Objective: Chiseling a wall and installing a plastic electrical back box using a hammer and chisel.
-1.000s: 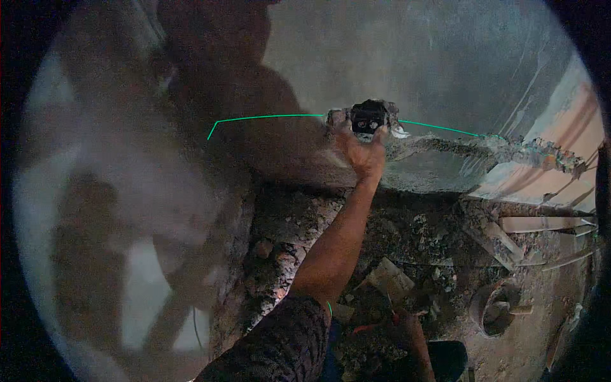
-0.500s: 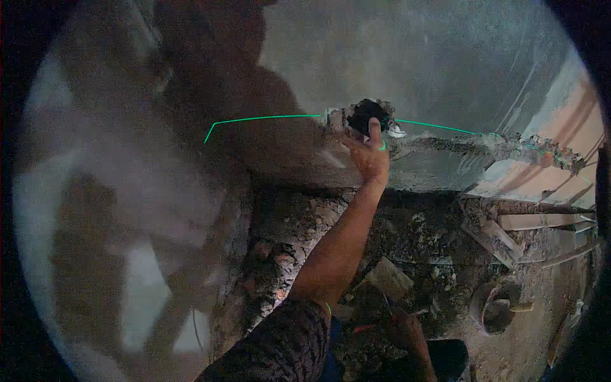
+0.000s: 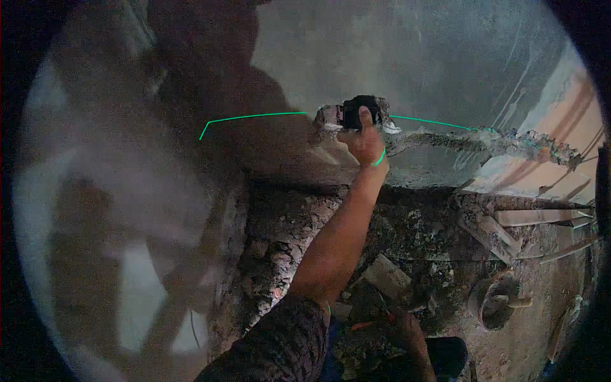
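Observation:
My left hand (image 3: 361,140) reaches up to the grey wall (image 3: 382,51), its thumb pressed on a black electrical box (image 3: 355,104) that sits in a rough, chipped recess. A green laser line (image 3: 433,122) crosses the wall level with the box and also falls on my wrist. Low in the picture, my right hand (image 3: 401,321) is closed on a slim tool with a red-looking handle (image 3: 393,315), dim and hard to make out.
A rough channel (image 3: 439,139) runs right from the box. Below lie rubble (image 3: 280,235), a pale board piece (image 3: 385,274), wooden strips (image 3: 534,216) and a round bucket (image 3: 484,305) with a handle sticking out. A shadowed wall (image 3: 114,178) stands at left.
My left thumb has moved up from beside the box's lower edge onto its dark front. The wall and box appear slightly higher and further left in the picture. My right hand stays low.

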Available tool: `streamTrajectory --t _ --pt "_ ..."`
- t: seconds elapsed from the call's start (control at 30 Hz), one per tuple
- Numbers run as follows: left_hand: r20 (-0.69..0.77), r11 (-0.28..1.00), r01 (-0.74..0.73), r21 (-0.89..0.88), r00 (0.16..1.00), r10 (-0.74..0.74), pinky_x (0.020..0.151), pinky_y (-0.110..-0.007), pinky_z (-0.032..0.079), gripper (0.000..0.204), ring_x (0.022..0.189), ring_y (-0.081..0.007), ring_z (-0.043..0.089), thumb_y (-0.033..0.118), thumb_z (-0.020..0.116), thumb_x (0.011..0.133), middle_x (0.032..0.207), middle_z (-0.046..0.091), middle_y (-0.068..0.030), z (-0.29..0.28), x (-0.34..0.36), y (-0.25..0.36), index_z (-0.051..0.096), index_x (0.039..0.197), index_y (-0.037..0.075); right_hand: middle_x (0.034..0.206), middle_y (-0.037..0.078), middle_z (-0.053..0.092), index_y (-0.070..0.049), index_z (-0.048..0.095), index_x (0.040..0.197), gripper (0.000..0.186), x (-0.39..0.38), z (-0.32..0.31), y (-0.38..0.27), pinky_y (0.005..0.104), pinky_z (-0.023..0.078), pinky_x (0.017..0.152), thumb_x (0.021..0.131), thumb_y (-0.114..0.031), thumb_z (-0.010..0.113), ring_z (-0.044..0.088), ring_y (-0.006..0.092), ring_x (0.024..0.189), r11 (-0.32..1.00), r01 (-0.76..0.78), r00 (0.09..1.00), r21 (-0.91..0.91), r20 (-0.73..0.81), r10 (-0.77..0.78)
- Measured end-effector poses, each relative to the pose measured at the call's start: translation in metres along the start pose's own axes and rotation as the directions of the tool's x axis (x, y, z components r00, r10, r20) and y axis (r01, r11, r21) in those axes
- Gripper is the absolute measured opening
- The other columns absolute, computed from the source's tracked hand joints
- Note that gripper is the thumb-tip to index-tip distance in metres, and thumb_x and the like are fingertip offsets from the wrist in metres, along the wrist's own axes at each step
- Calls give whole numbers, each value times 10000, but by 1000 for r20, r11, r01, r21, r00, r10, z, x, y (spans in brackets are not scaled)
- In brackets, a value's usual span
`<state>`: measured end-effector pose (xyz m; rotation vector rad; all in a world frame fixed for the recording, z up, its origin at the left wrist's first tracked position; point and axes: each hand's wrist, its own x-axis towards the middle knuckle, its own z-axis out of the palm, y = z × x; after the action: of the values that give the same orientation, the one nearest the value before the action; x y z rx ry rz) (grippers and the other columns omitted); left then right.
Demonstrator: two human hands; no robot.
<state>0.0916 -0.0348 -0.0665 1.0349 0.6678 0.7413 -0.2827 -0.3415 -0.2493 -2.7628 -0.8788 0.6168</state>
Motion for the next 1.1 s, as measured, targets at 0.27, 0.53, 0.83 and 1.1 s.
streamTrajectory --t 0.27,0.53,0.83,1.1 --pt "86 998 -55 39 995 52 1072 -462 412 1164 1268 -410 518 641 721 807 1398 475 -303 -10 15 -19 123 1531 -47 1169 172 627 -26 535 1281 381 7 -1 -2 463 536 823 963 -234 569 642 345 964 965 -133 985 225 136 104" --pt "147 984 -143 -111 976 158 1029 -476 459 1070 1348 -355 422 535 765 821 1512 329 -238 -15 22 -28 169 1562 44 1196 168 619 -53 563 1267 389 -9 26 5 454 542 800 957 -287 583 635 341 934 990 115 954 -85 -270 -134" --pt "166 893 170 -416 980 -109 666 -373 489 564 820 -198 596 220 680 952 947 554 -66 -27 37 -49 425 1433 74 1137 207 657 -27 588 1251 353 7 -56 -35 472 546 778 969 -238 575 673 385 920 902 90 982 -421 -112 -151" --pt "166 851 248 -463 967 -191 911 -458 506 493 1032 -298 634 206 727 913 1184 606 -117 -35 12 -13 503 1321 43 1155 225 637 -48 525 1291 399 6 -14 -18 480 543 815 976 -282 594 663 383 994 987 31 996 157 -82 -18"
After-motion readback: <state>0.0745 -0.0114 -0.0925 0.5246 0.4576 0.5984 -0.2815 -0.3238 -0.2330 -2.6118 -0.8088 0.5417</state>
